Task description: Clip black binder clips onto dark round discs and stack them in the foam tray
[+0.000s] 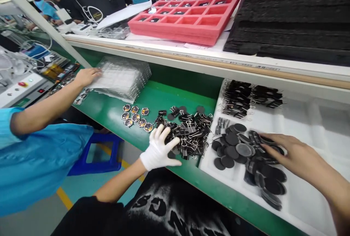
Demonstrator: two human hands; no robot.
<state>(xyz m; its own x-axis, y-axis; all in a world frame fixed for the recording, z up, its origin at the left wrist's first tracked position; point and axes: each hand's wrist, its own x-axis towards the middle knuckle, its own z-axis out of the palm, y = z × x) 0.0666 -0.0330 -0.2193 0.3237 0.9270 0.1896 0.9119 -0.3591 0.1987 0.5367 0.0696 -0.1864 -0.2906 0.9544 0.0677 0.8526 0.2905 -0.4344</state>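
Observation:
My left hand (160, 150), in a white glove with bare-looking fingertips of fabric, is open with fingers spread. It hovers at or rests on the near-left edge of a heap of black binder clips (191, 132); whether it touches them I cannot tell. A few black discs lie among the clips. Bare, my right hand (294, 152) has its thumb and fingers closed around a row of black round discs (269, 148) in the white tray (308, 196). More loose discs (232, 139) lie to its left, and several overlap below it.
Small round metal-rimmed pieces (136, 118) lie on the green bench (106, 113). A co-worker's hand (87, 77) touches stacked see-through plastic trays (120, 77). Binder clips (237, 97) stand in rows in the white tray. Overhead, a shelf carries a red foam tray (177, 30) and black foam (290, 20).

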